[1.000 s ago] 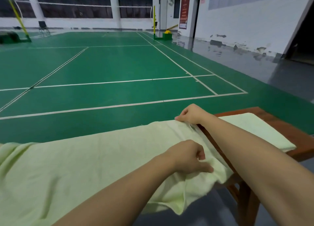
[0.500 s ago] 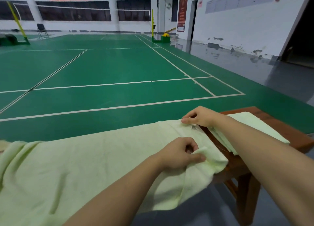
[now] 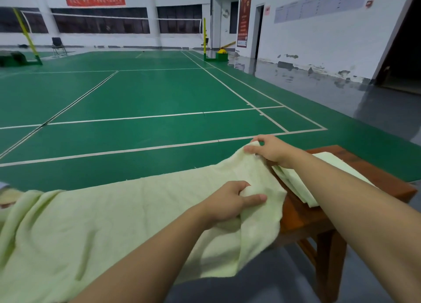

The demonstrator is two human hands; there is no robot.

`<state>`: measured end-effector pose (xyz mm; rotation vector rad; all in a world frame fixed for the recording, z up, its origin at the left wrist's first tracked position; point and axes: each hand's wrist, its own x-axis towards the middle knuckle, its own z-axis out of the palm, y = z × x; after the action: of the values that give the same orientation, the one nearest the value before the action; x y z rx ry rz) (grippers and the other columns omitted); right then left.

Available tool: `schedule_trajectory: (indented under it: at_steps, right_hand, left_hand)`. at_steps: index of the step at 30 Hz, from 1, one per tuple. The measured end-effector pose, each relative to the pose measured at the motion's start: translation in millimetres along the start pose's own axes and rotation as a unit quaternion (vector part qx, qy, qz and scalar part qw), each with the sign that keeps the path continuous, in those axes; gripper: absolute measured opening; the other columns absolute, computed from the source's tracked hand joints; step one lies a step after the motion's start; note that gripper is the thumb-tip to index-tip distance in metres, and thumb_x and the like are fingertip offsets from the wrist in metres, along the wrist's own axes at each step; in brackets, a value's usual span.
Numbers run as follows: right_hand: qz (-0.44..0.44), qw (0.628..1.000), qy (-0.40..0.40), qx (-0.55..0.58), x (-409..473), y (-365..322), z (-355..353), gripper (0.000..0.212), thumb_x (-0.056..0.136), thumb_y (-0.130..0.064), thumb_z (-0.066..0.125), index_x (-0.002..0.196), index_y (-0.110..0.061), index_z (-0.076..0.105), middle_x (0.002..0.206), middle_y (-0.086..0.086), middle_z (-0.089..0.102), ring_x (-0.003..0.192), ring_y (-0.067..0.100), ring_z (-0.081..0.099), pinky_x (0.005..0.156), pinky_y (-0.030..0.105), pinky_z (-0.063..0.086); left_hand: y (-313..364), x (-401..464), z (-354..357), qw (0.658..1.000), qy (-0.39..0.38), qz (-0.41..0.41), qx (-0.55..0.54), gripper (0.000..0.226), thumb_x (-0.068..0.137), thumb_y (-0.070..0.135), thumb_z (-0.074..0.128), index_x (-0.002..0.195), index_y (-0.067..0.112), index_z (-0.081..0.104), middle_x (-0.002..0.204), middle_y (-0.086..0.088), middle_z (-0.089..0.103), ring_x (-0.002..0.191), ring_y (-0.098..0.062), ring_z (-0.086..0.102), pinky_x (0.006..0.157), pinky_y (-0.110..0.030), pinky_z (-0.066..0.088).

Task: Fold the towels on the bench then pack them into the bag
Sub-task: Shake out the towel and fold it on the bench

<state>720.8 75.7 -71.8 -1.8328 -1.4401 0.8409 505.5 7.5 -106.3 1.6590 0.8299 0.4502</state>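
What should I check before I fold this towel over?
1. Left hand grips the near corner of the towel: ok.
2. Right hand pinches the far corner: ok.
3. Towel lies flat: not ok, wrinkled and hanging off the near edge.
4. Folded towel sits clear on the bench: ok.
5. Bag within reach: cannot tell, not in view.

No legible text on red banner (image 3: 95,1) or wall notices (image 3: 319,3)

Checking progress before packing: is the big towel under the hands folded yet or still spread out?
Still spread. The big towel lies in one layer along the bench; left hand and right hand only grip its end corners.
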Motion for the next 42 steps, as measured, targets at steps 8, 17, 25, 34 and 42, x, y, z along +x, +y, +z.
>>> schedule_trajectory:
  at_steps: [8,17,25,34,42]
  right_hand:
    - [0.019,0.94,-0.025,0.339,1,-10,3,0.04,0.088,-0.03,0.076,0.117,-0.016,0.052,0.094,0.007,0.069,0.069,0.019,0.067,0.061,0.033,0.058]
    - [0.055,0.932,-0.133,0.333,-10,-16,-2,0.044,0.095,-0.043,0.065,0.121,-0.008,0.07,0.113,0.012,0.069,0.1,0.026,0.068,0.086,0.039,0.058]
    - [0.047,0.969,0.001,0.242,0,-8,-5,0.032,0.092,-0.007,0.071,0.124,-0.007,0.069,0.113,0.018,0.074,0.096,0.029,0.073,0.079,0.039,0.062]
    - [0.071,0.967,0.214,0.122,-1,18,-45,0.05,0.093,-0.013,0.072,0.141,-0.015,0.057,0.134,0.012,0.06,0.112,0.034,0.061,0.076,0.033,0.053]
    - [0.125,0.945,0.256,0.16,-28,14,-90,0.02,0.096,-0.01,0.064,0.116,-0.008,0.064,0.098,0.013,0.068,0.083,0.028,0.064,0.068,0.042,0.058]
  left_hand:
    - [17,-15,17,0.967,-0.008,-0.061,-0.246,0.045,0.094,0.039,0.069,0.117,0.0,0.071,0.11,-0.015,0.075,0.102,-0.029,0.073,0.089,-0.034,0.059]
    - [20,-25,10,0.919,0.032,-0.103,-0.378,0.036,0.101,0.039,0.058,0.125,0.014,0.066,0.112,-0.007,0.076,0.104,-0.024,0.073,0.091,-0.037,0.057]
    - [21,-28,11,0.913,0.031,-0.108,-0.392,0.045,0.104,0.048,0.048,0.131,0.016,0.064,0.12,-0.006,0.074,0.112,-0.022,0.07,0.102,-0.037,0.052]
    - [42,-7,52,0.913,0.053,-0.081,-0.397,0.039,0.104,0.048,0.049,0.126,0.02,0.066,0.113,0.0,0.076,0.107,-0.019,0.071,0.091,-0.033,0.058]
    - [62,-2,84,0.91,0.01,-0.076,-0.408,0.029,0.1,0.034,0.061,0.118,0.013,0.071,0.098,-0.002,0.076,0.089,-0.018,0.07,0.078,-0.04,0.061]
